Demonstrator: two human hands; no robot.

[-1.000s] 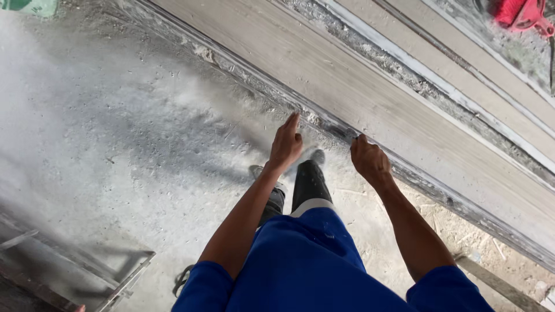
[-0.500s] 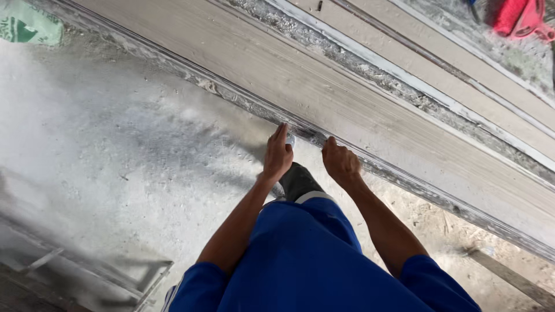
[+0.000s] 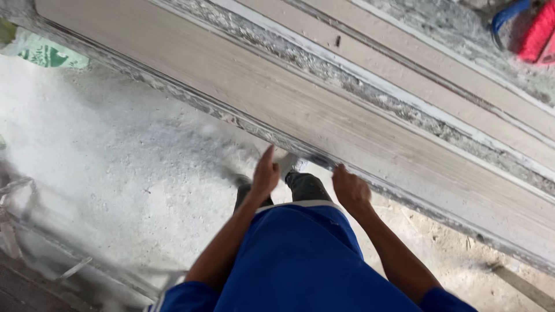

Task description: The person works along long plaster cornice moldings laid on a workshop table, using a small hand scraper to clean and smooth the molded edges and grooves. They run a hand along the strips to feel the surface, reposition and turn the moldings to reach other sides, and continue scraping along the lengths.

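Observation:
A long pale wood-look plank tile (image 3: 300,110) lies diagonally on a grey mortar bed. My left hand (image 3: 265,176) reaches to its near edge, fingers stretched and fingertips touching the edge. A little further right, my right hand (image 3: 350,189) has its fingers curled onto the same edge. Between the hands my dark shoe (image 3: 306,186) stands on the floor, with my blue trousers (image 3: 300,260) below it.
More planks (image 3: 462,86) lie parallel beyond, with mortar-filled gaps between them. Whitish dusty screed (image 3: 115,173) spreads to the left. A green bag (image 3: 49,55) lies at top left, a red and blue tool (image 3: 529,29) at top right, and metal framing (image 3: 34,242) at bottom left.
Both hands stay on the plank's near edge and have drawn closer together. The view has shifted, so the green bag and the red tool show more.

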